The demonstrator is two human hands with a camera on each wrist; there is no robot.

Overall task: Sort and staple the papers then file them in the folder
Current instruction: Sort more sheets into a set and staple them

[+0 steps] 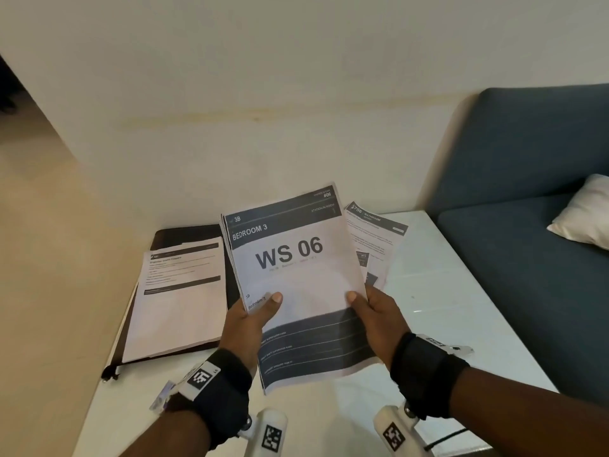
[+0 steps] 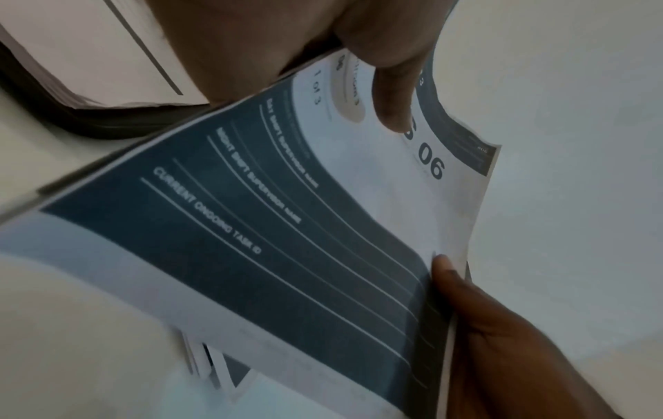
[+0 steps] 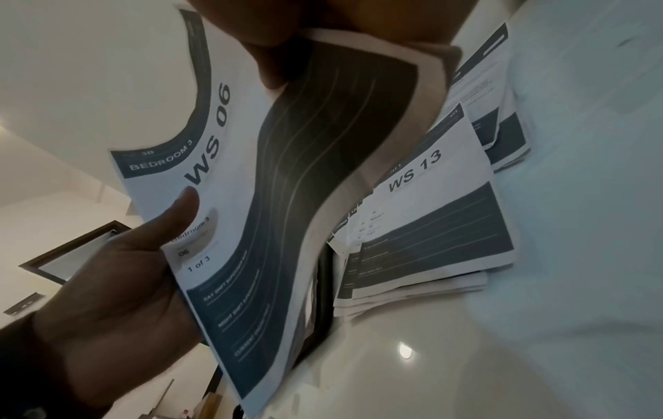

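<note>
Head view: a white table [image 1: 445, 291] stands against a cream wall, a blue sofa [image 1: 527, 192] at right. At centre the left hand [image 1: 250, 321] and right hand [image 1: 372, 311] each pinch a held sheaf of papers [image 1: 296, 275], thumbs on top. One dark folder [image 1: 184, 234] lies at left under one paper pile [image 1: 178, 298].

Left wrist view: the sheaf fills the middle.

Right wrist view: two more piles lie at right, the nearer pile [image 3: 430, 221] headed WS 13.

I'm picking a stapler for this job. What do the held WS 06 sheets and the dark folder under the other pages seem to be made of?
WS 06 sheets: thin matte printer paper, several leaves; they bow between the left hand and right hand, edges fanned. Dark folder: looks like dark leather or leatherette with a low sheen and a thick rounded rim; which one I cannot tell.
</note>
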